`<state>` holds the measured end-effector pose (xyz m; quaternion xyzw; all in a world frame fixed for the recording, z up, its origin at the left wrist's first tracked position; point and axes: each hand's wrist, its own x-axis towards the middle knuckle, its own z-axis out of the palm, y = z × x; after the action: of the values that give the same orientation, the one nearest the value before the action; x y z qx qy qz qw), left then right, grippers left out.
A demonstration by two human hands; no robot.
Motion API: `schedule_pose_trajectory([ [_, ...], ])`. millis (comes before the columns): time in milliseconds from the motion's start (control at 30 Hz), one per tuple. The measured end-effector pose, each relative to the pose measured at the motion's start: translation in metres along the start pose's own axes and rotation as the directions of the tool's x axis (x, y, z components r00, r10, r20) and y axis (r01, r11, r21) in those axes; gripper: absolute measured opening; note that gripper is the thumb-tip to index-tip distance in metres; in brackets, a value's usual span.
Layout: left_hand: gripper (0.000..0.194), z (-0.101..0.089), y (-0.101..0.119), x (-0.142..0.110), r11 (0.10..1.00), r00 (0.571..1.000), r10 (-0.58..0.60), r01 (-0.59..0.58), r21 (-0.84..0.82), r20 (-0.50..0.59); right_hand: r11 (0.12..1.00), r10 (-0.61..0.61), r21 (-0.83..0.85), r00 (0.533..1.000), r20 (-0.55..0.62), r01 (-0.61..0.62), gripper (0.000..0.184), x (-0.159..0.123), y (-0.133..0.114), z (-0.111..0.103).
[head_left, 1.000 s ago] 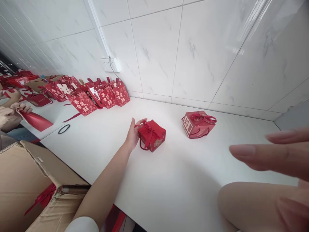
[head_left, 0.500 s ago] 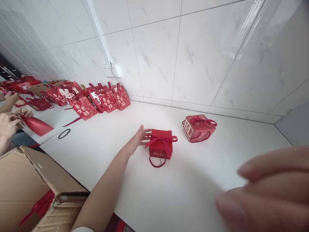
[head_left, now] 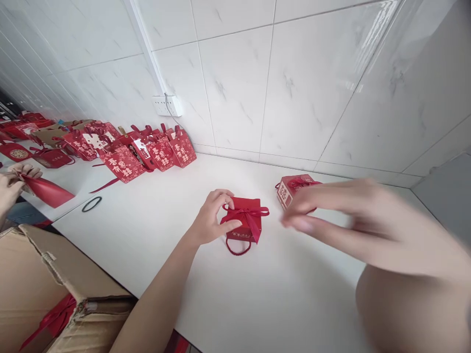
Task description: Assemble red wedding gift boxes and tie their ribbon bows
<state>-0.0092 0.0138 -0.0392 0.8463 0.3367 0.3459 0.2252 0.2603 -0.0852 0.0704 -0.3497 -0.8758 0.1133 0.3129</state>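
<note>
Left hand (head_left: pixel 213 219), fingers apart, touches a ribbon-tied red cardboard box (head_left: pixel 245 225), likely light, crushable, best side-gripped; right hand (head_left: pixel 353 225) blurred, finger closure unclear.

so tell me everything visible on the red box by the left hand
The red box, apparently card, sits closed on the white table. A shiny red ribbon is tied over it in a bow, one tail down the pale-lettered front. A twisted red cord loops out at the near side. Fingers of the left hand seem to touch its left side.
</note>
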Motion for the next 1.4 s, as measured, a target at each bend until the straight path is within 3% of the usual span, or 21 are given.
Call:
schedule_pose_trajectory([
  [133, 0.015, 0.009, 0.008, 0.000, 0.985, 0.984, -0.163, 0.166, 0.040, -0.066, 0.969, 0.108, -0.223, 0.994, -0.011, -0.108, 0.015, 0.027, 0.031, 0.060],
  [267, 0.025, 0.013, 0.002, 0.001, 0.920, 0.935, -0.348, 0.326, -0.216, -0.069, 0.989, 0.104, -0.102, 0.994, -0.041, -0.108, 0.014, 0.018, 0.059, 0.096],
  [367, 0.031, 0.013, -0.001, 0.002, 0.856, 0.910, -0.414, 0.380, -0.350, -0.024, 0.993, 0.112, -0.020, 0.993, -0.042, -0.113, 0.016, 0.012, 0.066, 0.102],
  [467, 0.026, 0.011, 0.001, 0.002, 0.858, 0.908, -0.415, 0.373, -0.352, -0.050, 0.992, 0.116, 0.042, 0.993, 0.000, -0.116, 0.024, 0.011, 0.068, 0.105],
  [633, 0.016, 0.006, 0.007, 0.002, 0.949, 0.942, -0.279, 0.240, -0.202, -0.189, 0.984, 0.136, 0.102, 0.988, 0.077, -0.143, 0.031, 0.012, 0.071, 0.114],
  [833, 0.010, 0.007, 0.011, 0.000, 0.980, 0.988, -0.136, 0.123, -0.158, -0.073, 0.958, 0.148, 0.227, 0.979, 0.139, -0.177, 0.034, 0.012, 0.076, 0.113],
  [1000, 0.034, 0.009, 0.007, 0.000, 0.969, 0.980, -0.185, 0.194, -0.151, 0.075, 0.908, 0.188, 0.369, 0.980, 0.059, -0.196, 0.030, 0.014, 0.075, 0.116],
  [1167, 0.027, 0.007, 0.007, 0.001, 0.973, 0.977, -0.190, 0.200, -0.112, 0.099, 0.791, 0.282, 0.574, 0.959, -0.032, -0.213, 0.029, 0.017, 0.070, 0.124],
  [1333, 0.010, 0.014, 0.011, 0.001, 0.970, 0.971, -0.232, 0.236, -0.063, 0.057, 0.762, 0.409, 0.579, 0.909, -0.084, -0.290, 0.016, 0.013, 0.077, 0.136],
  [1400, 0.009, 0.021, 0.013, 0.001, 0.974, 0.974, -0.224, 0.225, -0.031, 0.038, 0.767, 0.435, 0.564, 0.894, -0.105, -0.306, 0.027, 0.012, 0.078, 0.141],
])
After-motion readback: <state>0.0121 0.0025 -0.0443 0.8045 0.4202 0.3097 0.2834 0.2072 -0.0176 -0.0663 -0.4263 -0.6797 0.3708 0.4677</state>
